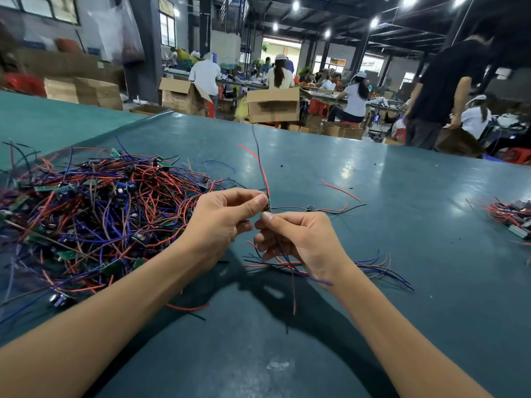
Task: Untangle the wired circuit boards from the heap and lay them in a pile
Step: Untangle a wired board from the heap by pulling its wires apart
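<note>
Both hands are raised over a glossy teal table [402, 297], just right of the heap [100, 202], a dense tangle of thin red, blue, purple and black wires with flat green boards and small cylindrical capacitors. The left hand [224, 222] pinches a small green circuit board [268, 205] between thumb and forefinger, other fingers curled. The right hand [301, 239] pinches just below the board, thumb tip near the left thumb, with blue and red leads [290, 271] trailing down through its fingers. A red and a black wire [263, 170] rise from the board.

A few loose boards' wires [373, 268] lie flat under the right wrist, and another small board [311, 208] lies beyond the hands. A separate pile [510, 215] sits at the far right edge. Cardboard boxes [273, 106] stand behind.
</note>
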`<state>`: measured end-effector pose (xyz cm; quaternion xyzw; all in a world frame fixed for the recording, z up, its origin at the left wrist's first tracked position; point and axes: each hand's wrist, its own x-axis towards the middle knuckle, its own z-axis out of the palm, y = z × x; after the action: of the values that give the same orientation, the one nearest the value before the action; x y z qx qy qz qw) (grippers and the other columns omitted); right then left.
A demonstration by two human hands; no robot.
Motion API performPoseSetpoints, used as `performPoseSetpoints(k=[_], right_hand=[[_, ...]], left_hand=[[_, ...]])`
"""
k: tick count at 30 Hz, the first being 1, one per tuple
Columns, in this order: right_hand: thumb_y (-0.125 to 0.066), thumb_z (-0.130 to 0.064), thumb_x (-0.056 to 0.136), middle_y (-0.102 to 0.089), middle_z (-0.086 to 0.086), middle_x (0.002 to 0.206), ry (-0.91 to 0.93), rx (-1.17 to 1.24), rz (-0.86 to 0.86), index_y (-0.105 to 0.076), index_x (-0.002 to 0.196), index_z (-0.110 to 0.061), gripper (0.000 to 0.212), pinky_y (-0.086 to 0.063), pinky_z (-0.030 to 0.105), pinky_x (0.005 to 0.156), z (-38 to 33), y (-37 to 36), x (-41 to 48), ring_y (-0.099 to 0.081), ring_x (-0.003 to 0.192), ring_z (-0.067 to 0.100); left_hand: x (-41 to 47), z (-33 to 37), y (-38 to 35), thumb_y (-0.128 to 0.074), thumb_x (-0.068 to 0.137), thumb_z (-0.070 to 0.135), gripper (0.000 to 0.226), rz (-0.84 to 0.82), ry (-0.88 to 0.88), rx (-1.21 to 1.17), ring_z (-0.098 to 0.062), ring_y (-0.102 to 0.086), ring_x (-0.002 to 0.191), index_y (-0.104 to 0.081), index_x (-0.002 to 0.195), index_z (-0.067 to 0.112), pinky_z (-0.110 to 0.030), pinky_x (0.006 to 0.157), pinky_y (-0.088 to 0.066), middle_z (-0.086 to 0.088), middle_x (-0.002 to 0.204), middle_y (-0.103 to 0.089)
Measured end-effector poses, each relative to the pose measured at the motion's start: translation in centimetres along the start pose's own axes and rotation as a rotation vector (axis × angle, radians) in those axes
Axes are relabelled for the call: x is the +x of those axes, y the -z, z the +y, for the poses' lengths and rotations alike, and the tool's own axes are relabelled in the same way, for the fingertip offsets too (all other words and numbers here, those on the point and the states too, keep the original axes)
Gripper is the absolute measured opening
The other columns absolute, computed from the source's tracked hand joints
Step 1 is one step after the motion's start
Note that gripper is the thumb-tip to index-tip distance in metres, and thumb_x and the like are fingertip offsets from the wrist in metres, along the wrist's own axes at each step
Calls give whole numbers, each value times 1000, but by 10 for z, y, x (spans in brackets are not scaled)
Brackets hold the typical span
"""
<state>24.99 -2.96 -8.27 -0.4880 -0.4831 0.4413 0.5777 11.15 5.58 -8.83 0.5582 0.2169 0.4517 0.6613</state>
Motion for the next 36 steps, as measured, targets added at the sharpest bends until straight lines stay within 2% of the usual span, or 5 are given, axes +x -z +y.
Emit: performPoseSetpoints(k=[15, 20, 25, 29, 36], right_hand=[[-70, -19, 95, -69, 14, 59, 110, -360, -112, -71, 69, -1, 31, -55, 33, 51, 7, -9, -12, -63, 48, 29], [-63, -41, 85, -22, 5, 41, 278, -329, -1, -30, 40, -13, 63, -19, 34, 48, -1, 7, -13, -17, 41, 17], [-58, -42, 88, -25, 3, 36, 240, 66, 308, -56, 50, -7, 52, -16, 14, 42, -6, 30, 0, -17, 31, 12], [-64, -43, 86, -36, 4, 51, 131, 124, 200, -75, 76, -13, 33, -20, 15, 40, -3, 27, 1, -24, 33, 11], [-77, -44, 73, -45, -1, 52, 138, 75, 71, -76, 80, -16, 30, -24, 17, 38, -4, 27, -1, -35, 35, 12]], left_hand=[[30, 5, 16, -74, 90, 15, 11, 343, 24, -59, -7, -48, 59, -72, 83, 6, -20, 48, -43, 5, 62, -64], [16, 8, -2, -65, 96, 23, 8, 158, 4, -54, -7, -61, 72, -69, 92, 17, -26, 58, -52, 6, 81, -67], [-6, 7, -22, -63, 92, 23, 21, -115, 88, -214, -10, -67, 69, -71, 109, 12, -26, 58, -57, 0, 83, -68], [-16, 3, -28, -62, 89, 20, 35, -267, 183, -381, -12, -69, 74, -64, 122, 9, -29, 62, -58, -6, 94, -73], [-20, -2, -23, -59, 92, 10, 48, -298, 278, -524, -16, -73, 78, -51, 139, 6, -31, 64, -57, -11, 101, -74]])
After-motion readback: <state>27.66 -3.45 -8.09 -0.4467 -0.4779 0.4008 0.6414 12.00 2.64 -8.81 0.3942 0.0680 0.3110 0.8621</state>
